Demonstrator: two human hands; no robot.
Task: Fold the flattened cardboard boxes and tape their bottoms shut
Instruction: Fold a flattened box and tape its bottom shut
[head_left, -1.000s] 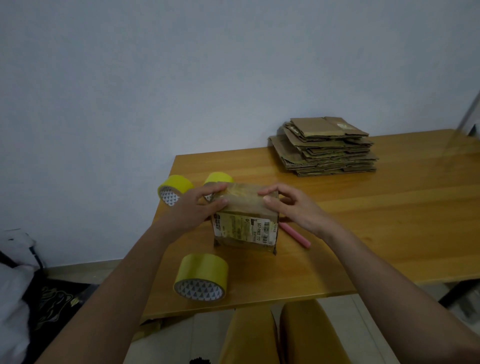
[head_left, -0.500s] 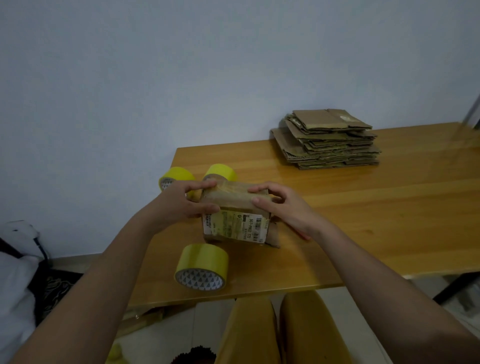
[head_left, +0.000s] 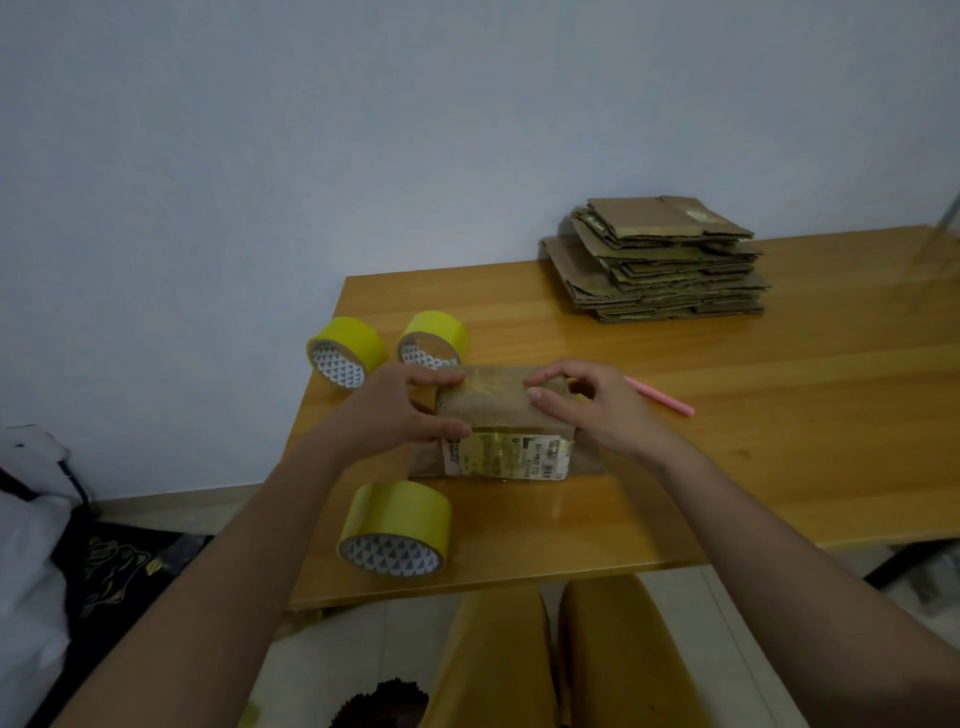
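Shifted rightward, box (head_left: 506, 421) sits between left hand (head_left: 400, 410) and right hand (head_left: 597, 405).

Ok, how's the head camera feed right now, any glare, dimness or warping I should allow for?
Head view: dim and bluish overall; soft glare streaks on the table and sheen on the taped box between the left hand and right hand; wide-angle bending curves the table's edges; box label print unreadable.
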